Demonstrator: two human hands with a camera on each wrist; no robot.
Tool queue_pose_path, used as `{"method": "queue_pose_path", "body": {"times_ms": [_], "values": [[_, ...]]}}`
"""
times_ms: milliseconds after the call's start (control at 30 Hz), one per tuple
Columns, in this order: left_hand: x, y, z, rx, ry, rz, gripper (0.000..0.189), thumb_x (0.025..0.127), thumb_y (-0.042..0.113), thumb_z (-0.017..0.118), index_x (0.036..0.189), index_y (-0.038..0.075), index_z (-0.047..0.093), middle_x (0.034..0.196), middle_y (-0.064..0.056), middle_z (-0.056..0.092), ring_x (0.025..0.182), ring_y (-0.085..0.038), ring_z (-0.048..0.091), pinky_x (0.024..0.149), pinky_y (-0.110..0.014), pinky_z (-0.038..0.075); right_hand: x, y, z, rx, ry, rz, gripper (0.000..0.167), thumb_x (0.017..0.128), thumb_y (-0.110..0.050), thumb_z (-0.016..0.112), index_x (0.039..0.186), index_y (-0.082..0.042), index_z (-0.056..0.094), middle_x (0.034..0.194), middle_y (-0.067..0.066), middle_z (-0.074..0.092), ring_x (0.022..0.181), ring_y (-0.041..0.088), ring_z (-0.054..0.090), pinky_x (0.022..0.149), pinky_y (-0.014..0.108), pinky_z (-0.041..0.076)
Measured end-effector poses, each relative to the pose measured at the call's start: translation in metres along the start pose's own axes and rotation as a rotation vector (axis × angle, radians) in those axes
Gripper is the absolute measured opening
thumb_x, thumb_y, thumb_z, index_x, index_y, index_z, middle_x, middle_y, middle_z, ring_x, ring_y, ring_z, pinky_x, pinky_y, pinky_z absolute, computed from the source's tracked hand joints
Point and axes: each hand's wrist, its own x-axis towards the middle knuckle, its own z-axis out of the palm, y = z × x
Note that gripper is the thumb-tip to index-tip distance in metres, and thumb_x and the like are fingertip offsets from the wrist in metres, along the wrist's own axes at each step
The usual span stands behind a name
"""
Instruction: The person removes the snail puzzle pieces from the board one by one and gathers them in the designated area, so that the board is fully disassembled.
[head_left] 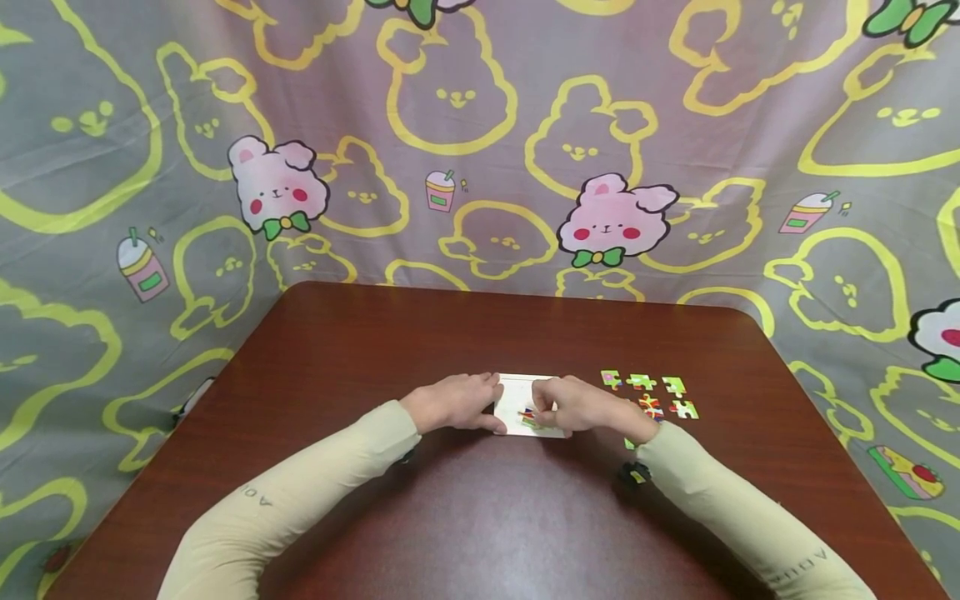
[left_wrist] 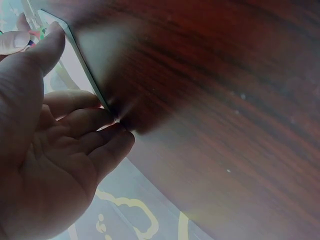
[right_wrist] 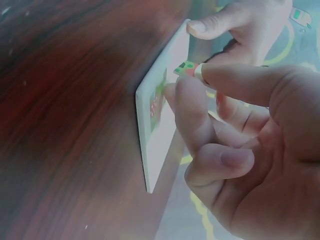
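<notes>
A white puzzle board [head_left: 514, 386] lies on the table between the two hands. Along its left edge the left hand [head_left: 459, 402] holds it, thumb at the near corner and fingertips at the far one. The right hand [head_left: 588, 407], above the board, pinches a small puzzle piece [right_wrist: 185, 68] with green and red print between thumb and index finger. Below that piece, a green and red printed part [right_wrist: 157, 102] shows on the board in the right wrist view. Fingers partly cover it, so its exact pieces cannot be told.
Several loose puzzle pieces [head_left: 673, 386] lie in rough rows right of the board, some partly hidden by the right wrist. The brown table [head_left: 420, 329] ends at a patterned curtain [head_left: 480, 183] behind and at the sides.
</notes>
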Motion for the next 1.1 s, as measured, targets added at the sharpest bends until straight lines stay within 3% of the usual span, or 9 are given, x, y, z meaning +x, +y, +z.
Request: {"method": "queue_pose_path", "body": {"times_ms": [100, 433, 767, 967, 1100], "values": [[0.000, 0.000, 0.000, 0.002, -0.005, -0.003, 0.067, 0.090, 0.061, 0.058, 0.129, 0.006, 0.057, 0.149, -0.022, 0.046, 0.137, -0.029, 0.048, 0.102, -0.041, 0.049, -0.004, 0.002, -0.004, 0.046, -0.004, -0.008, 0.019, 0.092, -0.014, 0.066, 0.080, -0.013, 0.051, 0.066, 0.000, 0.062, 0.046, 0.015, 0.063, 0.051, 0.025, 0.047], [-0.001, -0.002, 0.000, -0.008, -0.015, -0.006, 0.067, 0.090, 0.061, 0.057, 0.129, 0.006, 0.057, 0.150, -0.022, 0.045, 0.138, -0.028, 0.046, 0.104, -0.040, 0.047, -0.026, 0.019, -0.022, 0.221, -0.011, -0.028, 0.019, 0.094, -0.016, 0.065, 0.083, -0.011, 0.051, 0.068, 0.013, 0.067, 0.056, 0.032, 0.068, 0.048, 0.024, 0.038], [-0.001, -0.003, 0.000, -0.010, -0.010, -0.004, 0.066, 0.091, 0.061, 0.057, 0.128, 0.006, 0.058, 0.149, -0.022, 0.045, 0.138, -0.028, 0.047, 0.103, -0.040, 0.048, -0.052, 0.038, -0.034, 0.248, 0.009, -0.020, 0.020, 0.094, -0.022, 0.067, 0.085, -0.012, 0.052, 0.073, 0.011, 0.069, 0.060, 0.034, 0.069, 0.045, 0.023, 0.040], [-0.001, -0.001, 0.001, -0.016, -0.012, 0.002, 0.065, 0.091, 0.061, 0.056, 0.127, 0.007, 0.059, 0.149, -0.022, 0.046, 0.137, -0.028, 0.048, 0.102, -0.040, 0.049, -0.067, 0.048, -0.036, 0.275, 0.042, -0.009, 0.022, 0.093, -0.021, 0.068, 0.086, -0.011, 0.050, 0.079, 0.015, 0.070, 0.063, 0.034, 0.069, 0.048, 0.032, 0.051], [0.000, -0.001, 0.000, -0.016, -0.008, 0.004, 0.064, 0.091, 0.061, 0.057, 0.126, 0.007, 0.059, 0.149, -0.022, 0.045, 0.137, -0.028, 0.048, 0.102, -0.040, 0.049, -0.076, 0.057, -0.041, 0.299, 0.034, 0.001, 0.023, 0.093, -0.020, 0.068, 0.087, -0.008, 0.049, 0.082, 0.019, 0.069, 0.061, 0.036, 0.069, 0.049, 0.033, 0.051]]}}
